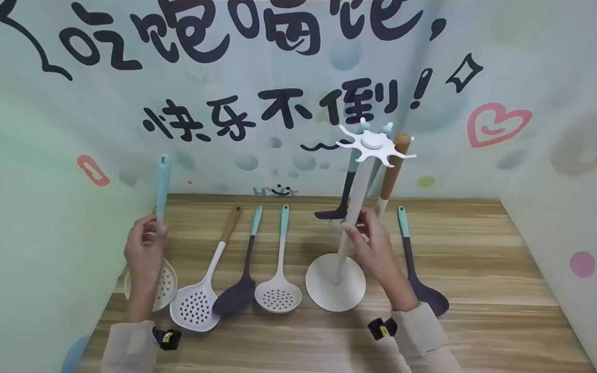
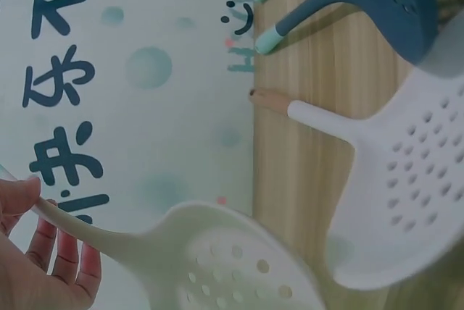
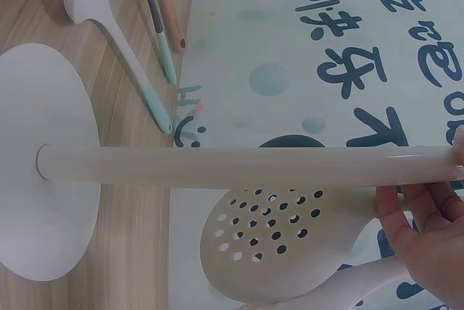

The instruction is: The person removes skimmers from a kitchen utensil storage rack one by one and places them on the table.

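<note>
My left hand [image 1: 145, 254] pinches the light-blue handle [image 1: 162, 181] of a pale skimmer [image 2: 225, 259], held upright with its perforated head low at the table's left. The right hand [image 1: 373, 243] grips the post [image 1: 356, 202] of a white utensil rack, which stands on a round base [image 1: 324, 290] and has a star-shaped ring of hooks [image 1: 376, 144] on top. A dark utensil [image 1: 349, 189] with a blue handle and a wooden-handled one [image 1: 393, 173] hang from the rack. In the right wrist view, a perforated skimmer head [image 3: 275, 230] shows behind the post.
Between the hands lie a white slotted turner [image 1: 195, 311] with a wooden handle, a dark blue-handled utensil [image 1: 233, 298] overlapping its edge, and a white skimmer [image 1: 278, 299]. Right of the rack lies a dark ladle [image 1: 430, 298]. A printed cloth [image 1: 215, 171] closes off the back.
</note>
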`<state>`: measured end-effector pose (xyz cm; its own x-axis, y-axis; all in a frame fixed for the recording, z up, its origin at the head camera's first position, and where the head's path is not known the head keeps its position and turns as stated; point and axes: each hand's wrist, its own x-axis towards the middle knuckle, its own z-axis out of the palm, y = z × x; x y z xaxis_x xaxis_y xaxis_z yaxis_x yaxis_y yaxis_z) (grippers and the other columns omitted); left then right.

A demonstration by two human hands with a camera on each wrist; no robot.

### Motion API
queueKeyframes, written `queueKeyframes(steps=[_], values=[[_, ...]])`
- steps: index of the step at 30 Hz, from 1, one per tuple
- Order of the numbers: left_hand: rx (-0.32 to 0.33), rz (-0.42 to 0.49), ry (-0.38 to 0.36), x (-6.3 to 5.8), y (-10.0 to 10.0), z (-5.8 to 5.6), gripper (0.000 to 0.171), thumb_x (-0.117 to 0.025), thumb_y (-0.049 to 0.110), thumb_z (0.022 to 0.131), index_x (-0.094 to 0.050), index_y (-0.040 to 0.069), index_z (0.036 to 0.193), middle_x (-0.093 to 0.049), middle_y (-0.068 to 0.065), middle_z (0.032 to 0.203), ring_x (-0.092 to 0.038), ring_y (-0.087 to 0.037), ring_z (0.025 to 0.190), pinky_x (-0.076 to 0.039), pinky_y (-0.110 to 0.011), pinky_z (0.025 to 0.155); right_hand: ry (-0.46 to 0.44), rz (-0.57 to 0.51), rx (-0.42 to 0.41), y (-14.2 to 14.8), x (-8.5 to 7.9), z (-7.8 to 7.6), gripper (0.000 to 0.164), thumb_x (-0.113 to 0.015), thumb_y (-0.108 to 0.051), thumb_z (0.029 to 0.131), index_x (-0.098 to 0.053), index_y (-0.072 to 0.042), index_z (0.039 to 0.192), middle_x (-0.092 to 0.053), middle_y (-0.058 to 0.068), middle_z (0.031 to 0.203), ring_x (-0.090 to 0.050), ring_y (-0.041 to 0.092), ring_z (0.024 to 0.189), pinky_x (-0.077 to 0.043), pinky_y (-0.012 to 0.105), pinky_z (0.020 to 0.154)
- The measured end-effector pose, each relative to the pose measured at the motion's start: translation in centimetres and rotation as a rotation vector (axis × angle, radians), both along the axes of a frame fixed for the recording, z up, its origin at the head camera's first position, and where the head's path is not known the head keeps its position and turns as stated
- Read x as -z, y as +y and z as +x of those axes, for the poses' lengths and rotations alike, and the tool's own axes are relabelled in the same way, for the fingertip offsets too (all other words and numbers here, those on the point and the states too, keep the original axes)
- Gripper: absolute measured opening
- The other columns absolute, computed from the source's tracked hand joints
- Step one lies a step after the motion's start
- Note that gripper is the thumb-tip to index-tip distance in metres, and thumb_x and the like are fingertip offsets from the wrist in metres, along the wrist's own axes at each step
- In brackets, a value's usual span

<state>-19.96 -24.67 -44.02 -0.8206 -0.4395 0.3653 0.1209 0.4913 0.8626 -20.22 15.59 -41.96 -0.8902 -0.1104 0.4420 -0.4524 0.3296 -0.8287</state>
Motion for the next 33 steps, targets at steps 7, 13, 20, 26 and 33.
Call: queueKeyframes(steps=[7, 13, 20, 26, 33], values=[[-0.066, 0.004, -0.064, 1.7, -1.4, -0.4, 0.032, -0.057, 0.019, 0.093, -0.054, 0.005, 0.122, -0.056, -0.005, 0.100, -0.046, -0.002, 0.082, -0.038, -0.016, 0.073, -0.032, -0.008, 0.003, 0.0, 0.0, 0.0, 0.033, -0.052, -0.008, 0.094, -0.043, 0.003, 0.124, -0.057, 0.021, 0.112, -0.056, 0.028, 0.104, -0.048, 0.044, 0.089], [-0.097, 0.010, -0.108, 2.8, -2.1, -0.7, 0.031, -0.056, 0.019, 0.093, -0.056, 0.006, 0.121, -0.056, -0.006, 0.098, -0.046, -0.002, 0.081, -0.038, -0.015, 0.071, -0.029, -0.008, 0.002, 0.0, 0.0, 0.0, 0.032, -0.052, -0.007, 0.094, -0.043, 0.003, 0.123, -0.057, 0.020, 0.112, -0.056, 0.028, 0.104, -0.048, 0.045, 0.090], [-0.114, -0.008, -0.160, 4.1, -2.6, -1.0, 0.028, -0.056, 0.013, 0.093, -0.055, 0.005, 0.120, -0.058, -0.011, 0.103, -0.046, -0.003, 0.079, -0.037, -0.013, 0.068, -0.030, -0.006, 0.005, 0.0, 0.0, 0.0, 0.031, -0.051, -0.006, 0.095, -0.043, 0.002, 0.123, -0.057, 0.019, 0.112, -0.056, 0.027, 0.104, -0.048, 0.044, 0.090], [-0.086, 0.015, -0.232, 5.3, -2.7, -1.0, 0.032, -0.054, 0.011, 0.094, -0.052, 0.006, 0.125, -0.058, -0.011, 0.107, -0.048, -0.008, 0.084, -0.039, -0.013, 0.066, -0.032, -0.005, -0.004, 0.0, -0.1, 0.1, 0.030, -0.052, -0.007, 0.094, -0.044, 0.001, 0.122, -0.058, 0.019, 0.115, -0.056, 0.028, 0.106, -0.048, 0.044, 0.091], [-0.047, -0.027, -0.282, 6.3, -2.7, -1.3, 0.037, -0.051, 0.009, 0.094, -0.043, 0.003, 0.129, -0.054, -0.016, 0.108, -0.051, -0.021, 0.089, -0.041, -0.022, 0.066, -0.037, -0.011, -0.006, 0.0, 0.0, 0.1, 0.031, -0.051, -0.008, 0.095, -0.044, 0.001, 0.124, -0.057, 0.019, 0.116, -0.056, 0.030, 0.107, -0.047, 0.045, 0.091]])
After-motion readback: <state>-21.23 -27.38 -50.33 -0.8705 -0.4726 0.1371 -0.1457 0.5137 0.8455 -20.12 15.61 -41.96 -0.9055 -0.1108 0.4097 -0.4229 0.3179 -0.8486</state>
